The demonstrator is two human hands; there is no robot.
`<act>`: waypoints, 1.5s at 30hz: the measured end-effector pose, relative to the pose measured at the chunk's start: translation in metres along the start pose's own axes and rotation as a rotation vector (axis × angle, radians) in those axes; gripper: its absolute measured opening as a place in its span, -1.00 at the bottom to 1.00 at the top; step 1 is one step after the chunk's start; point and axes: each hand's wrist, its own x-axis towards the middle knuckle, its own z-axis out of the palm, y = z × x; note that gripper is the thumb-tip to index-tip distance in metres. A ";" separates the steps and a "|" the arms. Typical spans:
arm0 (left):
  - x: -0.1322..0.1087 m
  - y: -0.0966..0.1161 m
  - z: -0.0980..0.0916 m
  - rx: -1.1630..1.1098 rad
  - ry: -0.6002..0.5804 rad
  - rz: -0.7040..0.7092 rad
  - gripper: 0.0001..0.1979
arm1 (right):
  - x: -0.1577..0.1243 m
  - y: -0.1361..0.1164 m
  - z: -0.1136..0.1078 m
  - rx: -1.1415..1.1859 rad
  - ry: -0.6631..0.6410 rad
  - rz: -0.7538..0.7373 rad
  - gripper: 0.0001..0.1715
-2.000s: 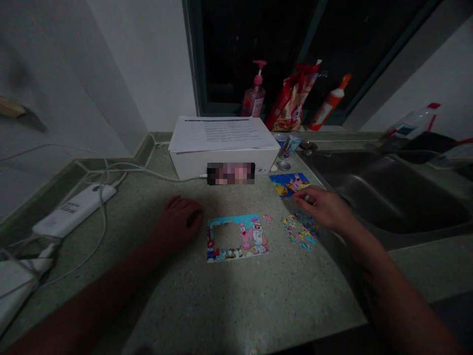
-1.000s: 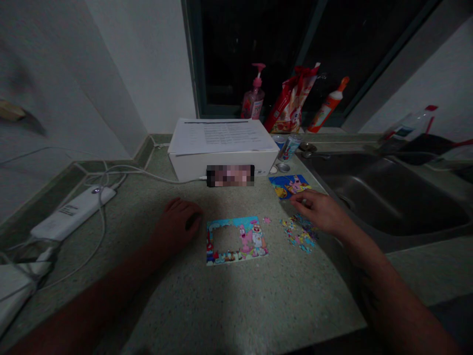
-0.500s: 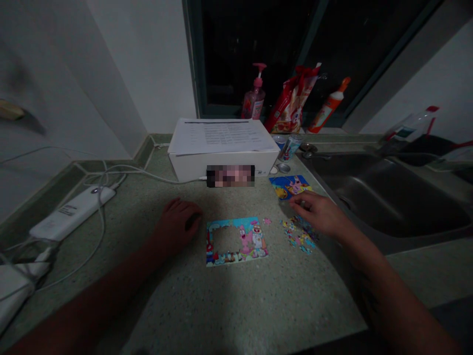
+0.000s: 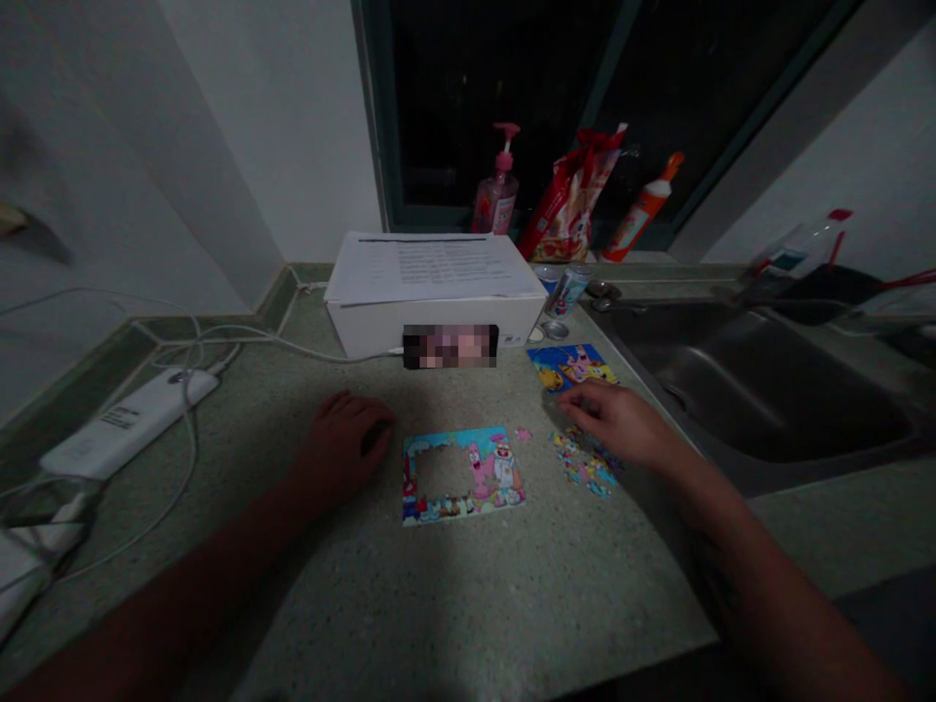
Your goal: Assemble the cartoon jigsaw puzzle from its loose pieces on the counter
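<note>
A partly assembled cartoon jigsaw puzzle (image 4: 464,476) lies on the speckled stone counter (image 4: 453,604), with a gap of bare counter in its middle. My left hand (image 4: 342,444) rests palm down on the counter just left of the puzzle, touching nothing else. My right hand (image 4: 614,421) hovers over a heap of loose puzzle pieces (image 4: 585,466), its fingertips drawn together. Whether a piece sits between those fingers is hidden. A small pink loose piece (image 4: 523,434) lies between the puzzle and the heap. A picture card (image 4: 570,366) lies just beyond my right fingertips.
A white box (image 4: 439,331) topped with printed papers stands behind the puzzle. A steel sink (image 4: 753,390) lies right of the counter. A white power bank (image 4: 128,424) and cables lie left. A pump bottle (image 4: 497,195), a red bag (image 4: 566,200) and an orange-capped bottle (image 4: 643,207) stand on the windowsill.
The view has drifted slightly, and my right hand sits a little further left above the loose pieces. My left hand has stayed in place on the counter.
</note>
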 end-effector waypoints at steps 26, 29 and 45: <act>0.000 0.000 0.001 0.008 0.011 0.006 -0.77 | -0.005 -0.049 0.032 -0.055 -0.167 -0.168 -0.80; 0.000 0.000 0.000 0.011 0.011 0.007 -0.78 | -0.005 -0.048 0.029 -0.036 -0.178 -0.197 -0.74; 0.001 0.000 0.000 0.006 -0.004 0.007 -0.78 | -0.005 -0.047 0.027 -0.047 -0.144 -0.101 -0.84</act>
